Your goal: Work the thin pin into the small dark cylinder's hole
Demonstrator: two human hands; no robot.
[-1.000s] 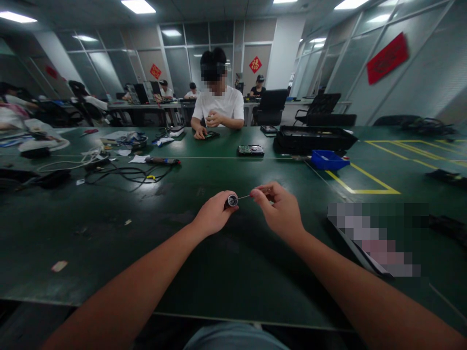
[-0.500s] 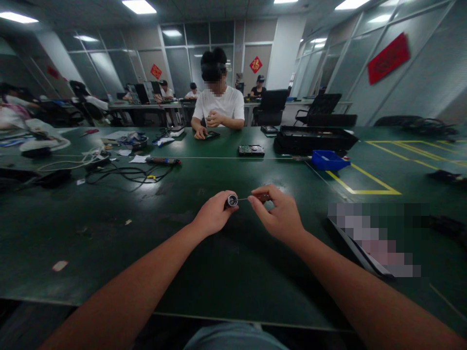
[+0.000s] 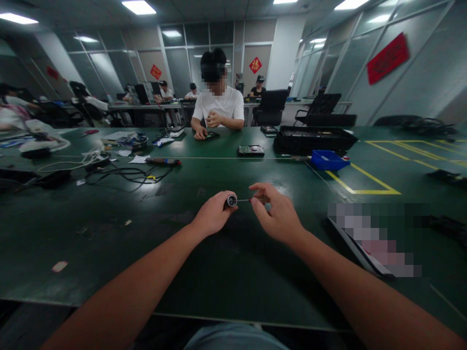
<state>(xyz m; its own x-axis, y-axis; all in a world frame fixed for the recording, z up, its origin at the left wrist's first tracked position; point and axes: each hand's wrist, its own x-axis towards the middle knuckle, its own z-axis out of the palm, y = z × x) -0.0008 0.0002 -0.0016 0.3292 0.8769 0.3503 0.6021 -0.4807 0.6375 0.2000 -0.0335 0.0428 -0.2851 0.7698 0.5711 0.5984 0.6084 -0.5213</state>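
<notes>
My left hand (image 3: 214,214) is wrapped round a small dark cylindrical part (image 3: 231,200) with a round silvery rim; its open end faces me. From the right, the thin metal shaft of a screwdriver (image 3: 243,200) reaches to the side of this part. My right hand (image 3: 275,211) has the screwdriver's handle between thumb and fingers, with the index finger lifted away from it. Most of the handle is hidden by the fingers. Whether the tip sits in a screw cannot be made out. Both hands are just above the green table (image 3: 219,282).
Ahead lie a hard drive (image 3: 251,150), a black tray-like case (image 3: 315,140) and a blue bin (image 3: 328,160). Black cables (image 3: 127,176) and a screwdriver-like tool (image 3: 163,161) are at left. A co-worker (image 3: 218,104) sits opposite. A blurred-out flat item (image 3: 375,243) lies at right.
The right index finger has lifted and stretched out from the screwdriver's handle, and the other fingers have shifted on it. My left hand and the cylindrical part have stayed in place.
</notes>
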